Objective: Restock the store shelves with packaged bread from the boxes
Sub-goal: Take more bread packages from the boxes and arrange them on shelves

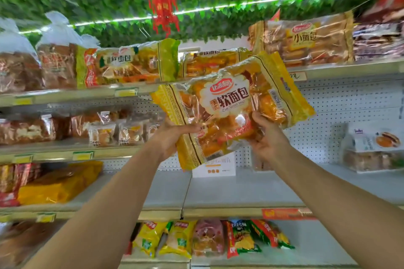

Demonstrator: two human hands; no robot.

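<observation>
I hold a large yellow bag of soft bread (229, 105) up in front of the shelves, tilted with its right end higher. My left hand (172, 140) grips its lower left part from below. My right hand (267, 137) grips its lower right edge, thumb on the front. Just behind and above the bag runs the top shelf (341, 70), where two like yellow bags (129, 64) (209, 61) lie. A bigger bag of small bread (303, 39) stands at that shelf's right.
Wrapped loaves (28, 65) fill the top shelf's left. The second shelf holds small bread packs (113, 131) at left and a white box (376, 140) at right. A yellow pack (59, 183) lies lower left. Snack bags (238, 238) sit on the bottom shelf. Green leaves and a red ornament (164, 6) hang overhead.
</observation>
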